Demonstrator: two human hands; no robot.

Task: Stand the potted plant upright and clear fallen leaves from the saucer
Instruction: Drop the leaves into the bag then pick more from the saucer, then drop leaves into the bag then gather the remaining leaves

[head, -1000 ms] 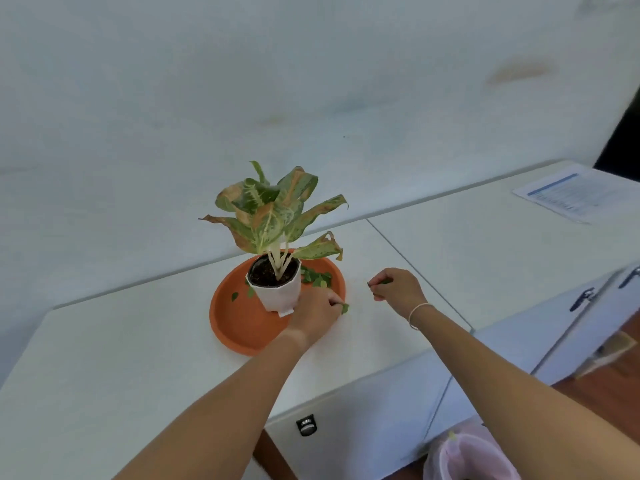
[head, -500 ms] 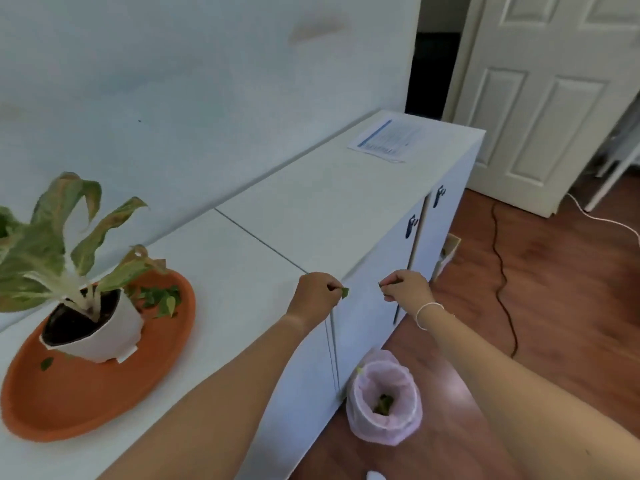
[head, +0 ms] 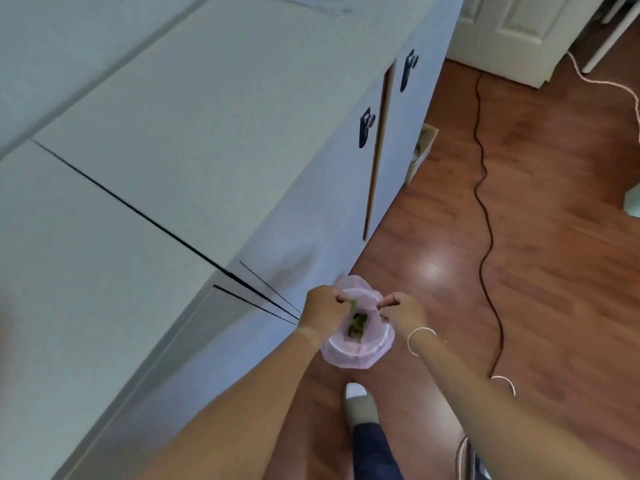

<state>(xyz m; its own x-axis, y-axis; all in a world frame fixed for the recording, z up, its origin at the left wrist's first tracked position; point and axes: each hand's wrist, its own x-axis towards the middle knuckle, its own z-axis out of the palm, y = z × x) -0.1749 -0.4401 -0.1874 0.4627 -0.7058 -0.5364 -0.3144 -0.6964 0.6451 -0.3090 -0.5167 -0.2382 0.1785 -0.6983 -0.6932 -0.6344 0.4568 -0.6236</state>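
We look down past the white cabinet (head: 145, 174) at a small bin lined with a pink bag (head: 356, 353) standing on the wooden floor (head: 536, 237), just beside the cabinet front. Both our hands hang over its mouth. Our left hand (head: 323, 308) is closed in a pinch on a small green leaf (head: 353, 304), which hangs from the fingertips with its long axis roughly downward toward the bin opening. Our right hand (head: 401, 311) is also pinched tight, thumb against fingers; whether it holds anything we cannot tell. A thin bracelet (head: 420, 336) circles the right wrist. Inside the bag lies a clump of green leaves (head: 356, 327). The potted plant and its saucer are out of view. A black cable (head: 485, 188) snakes across the floor to the right, and a foot (head: 358, 405) shows near the bin.
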